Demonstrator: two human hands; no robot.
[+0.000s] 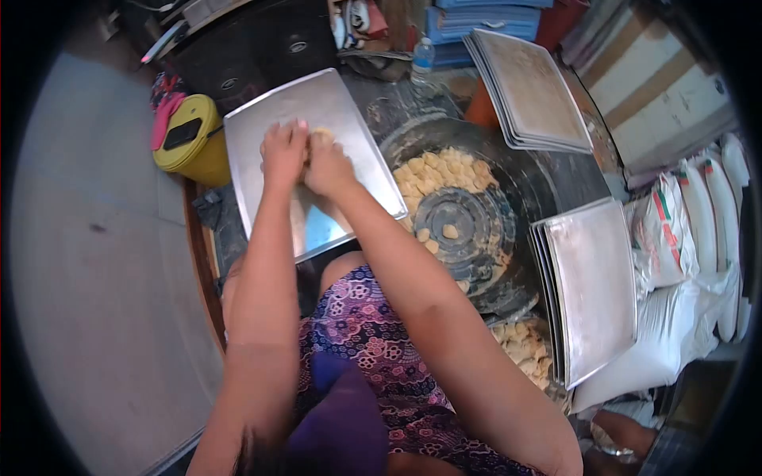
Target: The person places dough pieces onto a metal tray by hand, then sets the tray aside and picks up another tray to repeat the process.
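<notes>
Both bare arms (262, 317) are slanting from the near edge over a floral-patterned garment (369, 317), converging on the hands. The left hand (283, 155) and the right hand (328, 166) are lying side by side, backs up, above a metal baking tray (349, 119); a dough lump (321, 133) is showing just beyond the right hand's fingertips, over the tray, though I cannot tell how tightly either hand is gripping, since the palms are hidden. At near right, a dough heap (520, 349) is lying beside a near tray stack (591, 285), its container mostly covered. Past it, a wide black tub (528, 198) is holding many dough pieces (432, 170), crowding its far-left side, while a single dough ball (451, 231) is sitting on the ridged bottom. White sacks (698, 206) are standing farther right. On the left, a yellow bucket (205, 163) is carrying a dark phone (182, 134) on its lid. Beyond the tub, a clear plastic bottle (422, 59) is standing near blue drawers (484, 24), and a far tray stack (536, 91) is leaning at far right.
</notes>
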